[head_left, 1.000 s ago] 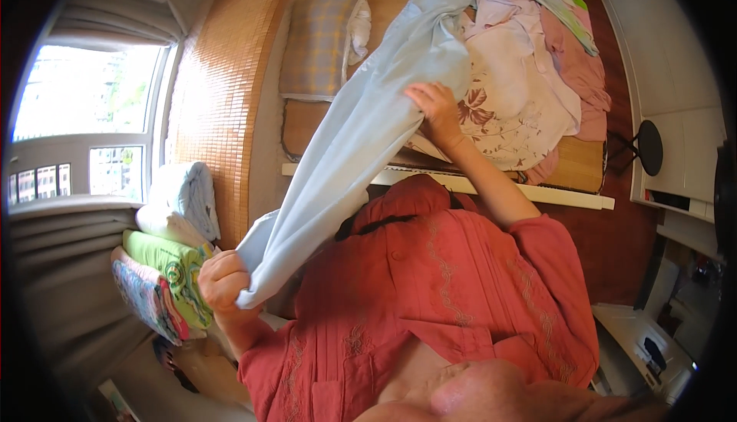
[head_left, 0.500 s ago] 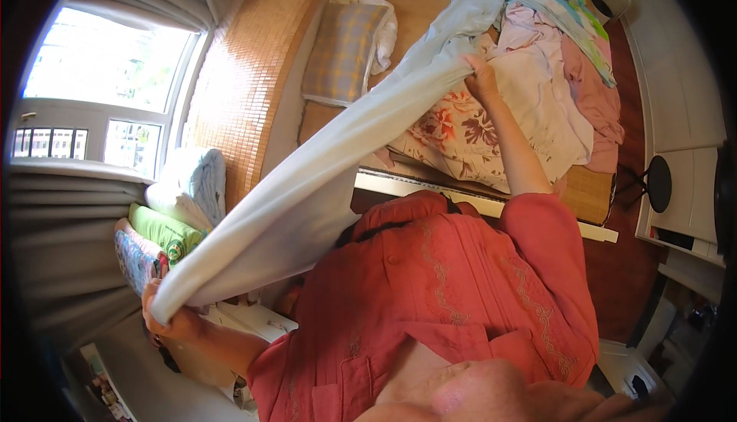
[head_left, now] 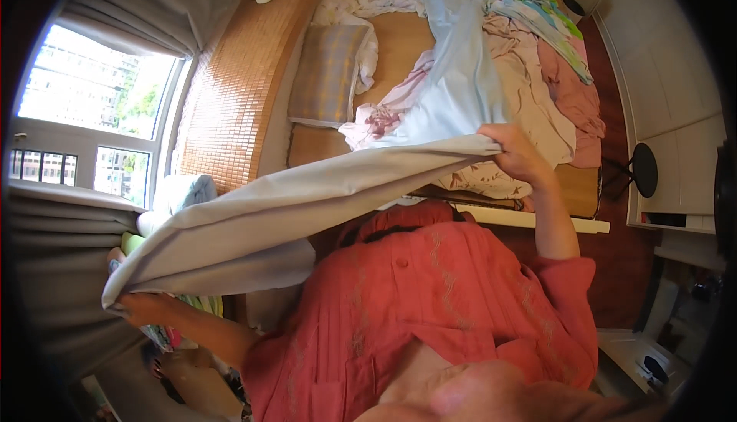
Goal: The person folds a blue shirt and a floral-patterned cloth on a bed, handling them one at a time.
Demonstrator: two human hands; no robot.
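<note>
A long pale blue bed sheet (head_left: 307, 184) is stretched between my two hands in front of my chest. My left hand (head_left: 138, 308), out at the far left, grips one edge; the cloth's fold covers part of its fingers. At the other end my right hand (head_left: 516, 153) is closed on the sheet's edge, above the near side of the bed. Beyond it, the rest of the sheet runs away over the bed (head_left: 403, 46) in loose folds. It lies across a flower-printed cloth (head_left: 480, 180) and crumpled pink and cream clothes.
A checked pillow (head_left: 326, 69) lies on the bed's left part, beside a tiled ledge (head_left: 230, 92) under the window (head_left: 100, 84). Piled pink clothing (head_left: 572, 103) sits at the bed's right. A round black stool (head_left: 643, 170) stands by white cabinets. Folded bedding (head_left: 184, 191) is stacked at left.
My right hand has come nearer and to the right, dragging the sheet toward me. My left hand has moved further left. The sheet now hangs more level across my front.
</note>
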